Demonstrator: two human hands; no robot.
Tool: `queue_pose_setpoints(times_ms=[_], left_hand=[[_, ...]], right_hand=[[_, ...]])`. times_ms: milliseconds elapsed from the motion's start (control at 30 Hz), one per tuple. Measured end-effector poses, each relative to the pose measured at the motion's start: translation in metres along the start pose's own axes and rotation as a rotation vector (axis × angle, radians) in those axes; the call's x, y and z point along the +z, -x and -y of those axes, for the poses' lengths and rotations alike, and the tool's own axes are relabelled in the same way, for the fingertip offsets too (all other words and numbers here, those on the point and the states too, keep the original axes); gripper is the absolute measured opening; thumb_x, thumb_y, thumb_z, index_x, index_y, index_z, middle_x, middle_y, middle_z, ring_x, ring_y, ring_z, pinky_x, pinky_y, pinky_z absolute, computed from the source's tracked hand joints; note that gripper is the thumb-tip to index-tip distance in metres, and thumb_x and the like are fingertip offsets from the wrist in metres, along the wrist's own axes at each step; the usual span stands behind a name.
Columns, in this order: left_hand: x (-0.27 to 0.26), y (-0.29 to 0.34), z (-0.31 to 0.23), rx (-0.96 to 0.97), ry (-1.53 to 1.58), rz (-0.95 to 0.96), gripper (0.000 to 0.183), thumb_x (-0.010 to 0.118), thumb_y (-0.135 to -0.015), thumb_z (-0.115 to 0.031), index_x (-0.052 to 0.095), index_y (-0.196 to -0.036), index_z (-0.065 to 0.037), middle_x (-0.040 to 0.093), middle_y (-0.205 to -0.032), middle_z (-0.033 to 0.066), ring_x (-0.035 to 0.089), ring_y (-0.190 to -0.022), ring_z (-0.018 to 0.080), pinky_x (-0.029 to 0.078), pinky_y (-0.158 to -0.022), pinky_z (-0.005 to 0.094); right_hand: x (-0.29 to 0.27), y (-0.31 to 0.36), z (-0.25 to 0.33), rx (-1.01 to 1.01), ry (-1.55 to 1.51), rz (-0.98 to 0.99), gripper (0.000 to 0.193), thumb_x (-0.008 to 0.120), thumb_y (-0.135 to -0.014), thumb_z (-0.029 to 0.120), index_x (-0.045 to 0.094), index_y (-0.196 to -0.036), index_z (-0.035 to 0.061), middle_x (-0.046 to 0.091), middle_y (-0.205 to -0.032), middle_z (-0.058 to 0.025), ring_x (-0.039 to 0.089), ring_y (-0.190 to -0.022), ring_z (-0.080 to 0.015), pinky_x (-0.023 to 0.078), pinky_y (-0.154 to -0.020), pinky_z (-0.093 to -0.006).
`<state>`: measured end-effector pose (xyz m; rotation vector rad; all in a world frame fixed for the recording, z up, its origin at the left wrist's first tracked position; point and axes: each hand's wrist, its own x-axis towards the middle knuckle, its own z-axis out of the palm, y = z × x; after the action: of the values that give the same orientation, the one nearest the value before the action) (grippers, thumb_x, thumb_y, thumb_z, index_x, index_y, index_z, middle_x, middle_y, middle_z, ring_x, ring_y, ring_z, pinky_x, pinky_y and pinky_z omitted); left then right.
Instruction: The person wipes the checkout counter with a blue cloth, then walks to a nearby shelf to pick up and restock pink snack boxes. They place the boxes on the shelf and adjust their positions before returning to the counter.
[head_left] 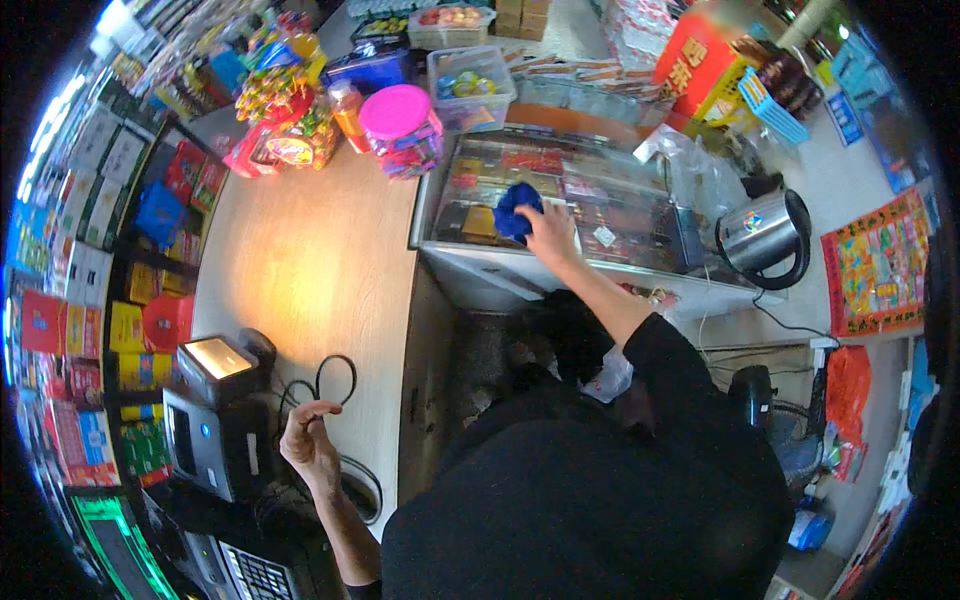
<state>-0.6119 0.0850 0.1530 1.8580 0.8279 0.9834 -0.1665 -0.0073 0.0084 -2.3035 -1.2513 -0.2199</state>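
Crumpled blue cloth (517, 211) is pressed onto the glass top of the display case (640, 250), near its left front portion. The right hand (551, 232) is laid over the cloth from the near side, fingers closed around its rear edge; the right arm, in a rolled black sleeve, is extended forward across the case's front edge.

The left hand (308, 432) is raised above the near end of the pale wooden counter (310, 250), palm turned inward, fingers loosely curled and half open; nothing is held in it. A looped black cable (335, 378) is seen on the wood just beyond the hand. To the hand's left, a small black terminal with a lit screen (215, 365) and a grey and black printer-like box (200, 445) are placed at the counter edge.

Inside the case, rows of flat packets are visible under the glass. At the far end of the counter, a clear jar with a pink lid (402, 128), an orange bottle (349, 112) and a bunch of coloured sweets (272, 92) are grouped. At the case's right end, a steel electric kettle with a black handle (765, 235) is set.
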Motion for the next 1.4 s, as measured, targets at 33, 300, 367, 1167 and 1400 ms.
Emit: queue_pose_setpoints(times_ms=[33, 300, 367, 1167, 1400], left_hand=[[0.005, -0.004, -0.002, 0.000, -0.020, 0.039, 0.018, 0.045, -0.095, 0.000, 0.063, -0.090, 0.000, 0.069, -0.084, 0.0081, 0.064, -0.079, 0.0142, 0.049, -0.074, 0.0269], [0.054, -0.038, -0.008, -0.047, 0.042, 0.097, 0.023, 0.042, -0.088, 0.008, 0.064, -0.092, 0.000, 0.068, -0.086, 0.0086, 0.065, -0.080, 0.0156, 0.051, -0.078, 0.0291], [0.073, -0.043, -0.009, -0.062, 0.076, 0.149, 0.030, 0.039, -0.082, 0.014, 0.064, -0.093, 0.000, 0.068, -0.086, 0.0084, 0.065, -0.081, 0.0160, 0.051, -0.078, 0.0301], [0.193, -0.085, -0.060, -0.210, -0.189, 0.487, 0.027, 0.049, -0.090, 0.002, 0.064, -0.113, -0.003, 0.069, -0.102, 0.0115, 0.066, -0.097, 0.0209, 0.052, -0.086, 0.0345], [0.150, 0.061, 0.033, -0.977, -0.022, 0.261, 0.026, 0.048, -0.098, -0.015, 0.061, -0.118, -0.006, 0.069, -0.095, 0.0114, 0.066, -0.089, 0.0229, 0.053, -0.078, 0.0371]], right_hand=[[0.006, 0.014, -0.006, 0.028, 0.100, -0.013, 0.046, 0.070, -0.071, 0.004, 0.066, -0.113, 0.0232, 0.057, -0.104, -0.0138, 0.052, -0.098, -0.0365, 0.045, -0.081, -0.0495], [-0.031, 0.047, 0.001, 0.057, -0.485, -0.048, 0.053, 0.068, -0.071, -0.001, 0.060, -0.119, 0.0208, 0.058, -0.111, -0.0205, 0.056, -0.103, -0.0434, 0.049, -0.089, -0.0485], [-0.049, 0.016, -0.030, 0.278, -0.305, -0.057, 0.052, 0.073, -0.071, -0.001, 0.061, -0.119, 0.0154, 0.059, -0.116, -0.0195, 0.055, -0.107, -0.0421, 0.046, -0.093, -0.0476], [-0.026, -0.019, -0.085, -0.026, 0.121, 0.206, 0.068, 0.083, -0.062, 0.015, 0.060, -0.125, 0.0270, 0.053, -0.128, -0.0158, 0.048, -0.119, -0.0395, 0.041, -0.094, -0.0533], [0.016, -0.084, -0.065, -0.043, 0.212, 0.430, 0.060, 0.070, -0.085, 0.035, 0.044, -0.139, 0.0366, 0.038, -0.145, -0.0159, 0.038, -0.130, -0.0421, 0.033, -0.104, -0.0593]])
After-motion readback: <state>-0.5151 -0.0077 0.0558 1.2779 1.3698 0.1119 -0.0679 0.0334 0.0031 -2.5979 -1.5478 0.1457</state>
